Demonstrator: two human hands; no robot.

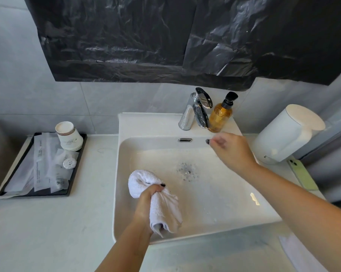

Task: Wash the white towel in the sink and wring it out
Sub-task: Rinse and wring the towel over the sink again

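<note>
White ceramic fills the middle of the view: the sink (124, 193) is sunk into a pale table (57, 222), its basin wet, with droplets around the drain (187, 171). The left hand (148, 201) is clenched around the middle of the white towel (161, 203), which is bunched above the fist and hangs in folds below it, over the front left part of the basin. The right hand (230, 152) is blurred, held over the back right corner of the sink with fingers loosely extended toward the rear wall, gripping nothing.

Just behind that hand stand the chrome faucet (199, 108) and, beside it to the right, an amber pump bottle (221, 114), both on the sink's back ledge. Farther right sits a white round container (287, 134), with a green phone (303, 177) lying on the table in front of it. Left of the sink, a black tray (81, 152) carries stacked paper cups (69, 136) and wrapped toiletries (46, 165). Crinkled black plastic sheeting (146, 36) covers the wall above.
</note>
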